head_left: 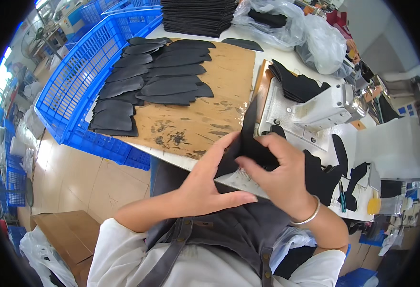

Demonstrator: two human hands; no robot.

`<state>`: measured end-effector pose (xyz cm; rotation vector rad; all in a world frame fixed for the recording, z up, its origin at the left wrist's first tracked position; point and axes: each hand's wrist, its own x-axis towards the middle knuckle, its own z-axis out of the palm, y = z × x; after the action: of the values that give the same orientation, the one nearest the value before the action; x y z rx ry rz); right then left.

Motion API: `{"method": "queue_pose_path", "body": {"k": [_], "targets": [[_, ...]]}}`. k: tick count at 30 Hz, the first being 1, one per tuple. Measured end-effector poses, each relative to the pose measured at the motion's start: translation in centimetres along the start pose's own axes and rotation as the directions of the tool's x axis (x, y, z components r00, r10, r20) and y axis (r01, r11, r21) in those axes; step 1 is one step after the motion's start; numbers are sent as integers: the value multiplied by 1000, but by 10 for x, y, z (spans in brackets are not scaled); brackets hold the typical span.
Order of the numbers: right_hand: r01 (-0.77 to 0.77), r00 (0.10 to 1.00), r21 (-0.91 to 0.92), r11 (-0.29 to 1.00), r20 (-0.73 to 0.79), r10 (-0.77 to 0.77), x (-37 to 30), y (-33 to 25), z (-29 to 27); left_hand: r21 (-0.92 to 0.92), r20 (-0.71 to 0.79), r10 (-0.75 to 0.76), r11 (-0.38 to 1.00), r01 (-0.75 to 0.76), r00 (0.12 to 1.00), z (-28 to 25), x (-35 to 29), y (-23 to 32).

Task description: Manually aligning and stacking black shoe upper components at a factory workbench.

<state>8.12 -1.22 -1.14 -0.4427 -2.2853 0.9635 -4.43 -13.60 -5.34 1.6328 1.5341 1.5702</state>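
A black flexible cut piece (249,143) stands partly upright at the near edge of the white table. My right hand (286,167), with a bangle at the wrist, curls thumb and fingers round its right side; some fingertips are hidden behind the material. My left hand (203,174) lies along the piece's left side, fingers stretched out and thumb held well apart. Just beyond my hands is a white sewing machine (310,112), with folded black pieces (296,83) resting on it. Left of it, rows of overlapping black pieces (176,71) cover part of a brown board (234,71).
A blue crate (76,81) borders the table's left side. Stacked black sheets (198,19) and clear plastic bags (324,43) stand at the back. More cut pieces (320,174) and a teal-handled tool (343,202) lie at right. A cardboard box (71,234) sits at lower left.
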Motion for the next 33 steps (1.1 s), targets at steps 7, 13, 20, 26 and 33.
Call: {"method": "queue_pose_path", "body": {"k": [7,13,20,26,33], "targets": [[-198,977,208,958,-36,209,-22,16,-19,-481,63,-372,802,355,926,4,11,-3],[-294,860,398,869,-286,422,-51,22,-63,569,63,80,816,-102,995,-46,17,-32],[-341,850,105,934,-390,354,-98,25,-102,690,352,0,676,-259,936,-58,8,-31],[-246,922,-176,953,-346,174,-117,18,-125,635,197,210,717,-288,958,-59,19,-35],[-132,987,311,941,130,95,-75,12,-120,-215,578,-80,945,245,812,16,82,14]]}}
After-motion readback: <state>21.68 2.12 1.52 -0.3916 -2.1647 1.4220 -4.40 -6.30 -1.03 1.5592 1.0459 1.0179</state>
